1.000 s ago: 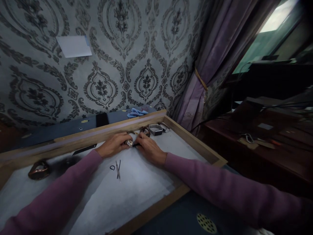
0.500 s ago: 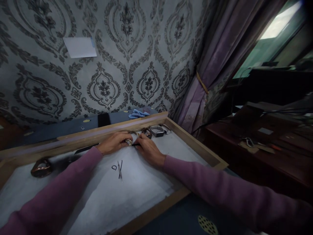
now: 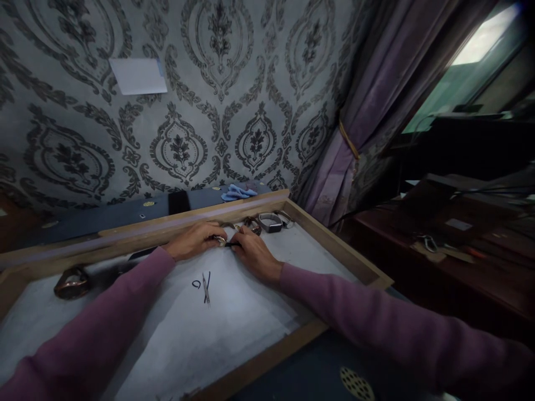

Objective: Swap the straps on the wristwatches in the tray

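My left hand (image 3: 195, 240) has its fingers closed on a small round watch (image 3: 219, 240) with a pale face, near the back of a wood-framed tray (image 3: 326, 238). Close on its right, my right hand (image 3: 254, 250) pinches a dark strap (image 3: 232, 244) that reaches toward the watch; whether the two are joined is too small to tell. In front of my hands, a thin metal tool (image 3: 206, 289) lies across a dark strip on the white tray surface, beside a small dark loop (image 3: 196, 284).
Behind my right hand are a grey-banded watch (image 3: 271, 223), a brown one (image 3: 252, 225) and another watch (image 3: 286, 219). A brown watch (image 3: 72, 283) sits at the tray's left. Past the back rim lie a blue cloth (image 3: 238, 192) and a black object (image 3: 179, 203).
The watch between my hands has tilted, so its face shows more edge-on. Both hands keep nearly the same place and hold; the camera view has shifted slightly.
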Demonstrator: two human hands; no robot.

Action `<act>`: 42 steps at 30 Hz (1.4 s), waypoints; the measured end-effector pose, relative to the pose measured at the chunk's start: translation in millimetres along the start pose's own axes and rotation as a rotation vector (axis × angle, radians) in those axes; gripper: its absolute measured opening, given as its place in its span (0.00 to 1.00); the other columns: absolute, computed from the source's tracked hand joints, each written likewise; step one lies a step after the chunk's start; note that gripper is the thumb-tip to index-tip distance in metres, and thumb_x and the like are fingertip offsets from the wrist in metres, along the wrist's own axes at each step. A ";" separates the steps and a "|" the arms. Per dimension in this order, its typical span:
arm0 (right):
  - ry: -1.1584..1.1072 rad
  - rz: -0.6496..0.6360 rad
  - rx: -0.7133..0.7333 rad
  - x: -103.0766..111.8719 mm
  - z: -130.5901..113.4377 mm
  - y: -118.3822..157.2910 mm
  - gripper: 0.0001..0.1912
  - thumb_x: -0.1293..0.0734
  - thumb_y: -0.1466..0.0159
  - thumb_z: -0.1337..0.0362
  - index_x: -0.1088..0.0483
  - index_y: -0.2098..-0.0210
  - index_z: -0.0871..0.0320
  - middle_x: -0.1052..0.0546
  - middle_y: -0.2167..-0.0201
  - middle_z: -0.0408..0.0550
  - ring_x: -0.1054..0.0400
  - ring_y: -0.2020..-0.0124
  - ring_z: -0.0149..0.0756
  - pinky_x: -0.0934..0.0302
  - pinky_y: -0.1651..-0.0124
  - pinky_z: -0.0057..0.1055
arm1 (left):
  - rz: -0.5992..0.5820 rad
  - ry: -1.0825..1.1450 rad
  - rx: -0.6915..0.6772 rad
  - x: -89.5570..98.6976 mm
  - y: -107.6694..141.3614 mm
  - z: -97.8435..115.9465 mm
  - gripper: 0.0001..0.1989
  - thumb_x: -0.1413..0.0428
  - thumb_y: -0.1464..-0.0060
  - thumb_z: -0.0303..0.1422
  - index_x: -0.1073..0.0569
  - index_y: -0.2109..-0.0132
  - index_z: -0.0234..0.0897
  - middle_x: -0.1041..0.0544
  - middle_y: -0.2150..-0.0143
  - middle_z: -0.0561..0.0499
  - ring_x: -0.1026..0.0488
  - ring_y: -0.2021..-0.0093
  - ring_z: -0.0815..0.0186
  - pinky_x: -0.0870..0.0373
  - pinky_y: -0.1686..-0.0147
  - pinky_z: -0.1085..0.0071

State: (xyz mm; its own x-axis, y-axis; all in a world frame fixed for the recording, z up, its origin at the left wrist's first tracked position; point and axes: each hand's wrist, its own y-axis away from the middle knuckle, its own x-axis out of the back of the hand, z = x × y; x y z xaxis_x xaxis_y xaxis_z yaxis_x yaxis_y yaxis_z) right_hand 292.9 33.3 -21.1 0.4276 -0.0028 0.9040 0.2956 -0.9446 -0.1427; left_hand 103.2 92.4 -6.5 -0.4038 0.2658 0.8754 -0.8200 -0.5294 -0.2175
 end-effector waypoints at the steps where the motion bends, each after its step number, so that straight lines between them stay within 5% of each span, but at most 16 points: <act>1: 0.001 0.002 0.000 -0.1 0.0 0.1 0.09 0.37 0.36 0.74 0.26 0.61 0.63 0.29 0.60 0.51 0.33 0.58 0.36 0.42 0.56 0.28 | -0.001 0.003 -0.001 0.2 0.0 0.3 0.06 0.47 0.41 0.27 0.25 0.60 0.36 0.28 0.64 0.50 0.29 0.61 0.63 0.38 0.60 0.71; 42: -0.033 0.025 0.021 -10.7 -5.9 -10.6 0.11 0.38 0.38 0.76 0.24 0.63 0.62 0.28 0.62 0.51 0.33 0.61 0.35 0.42 0.58 0.27 | 0.020 0.148 0.064 -4.5 4.8 -12.8 0.08 0.47 0.43 0.31 0.24 0.62 0.34 0.22 0.65 0.50 0.28 0.63 0.64 0.34 0.62 0.73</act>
State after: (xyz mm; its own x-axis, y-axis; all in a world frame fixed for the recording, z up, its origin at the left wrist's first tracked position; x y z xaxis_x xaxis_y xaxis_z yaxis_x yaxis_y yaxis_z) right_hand 280.1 41.4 -26.8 0.4625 -0.0152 0.8865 0.3023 -0.9372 -0.1738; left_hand 95.9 98.9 -17.1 -0.4794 0.3682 0.7966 -0.7856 -0.5846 -0.2026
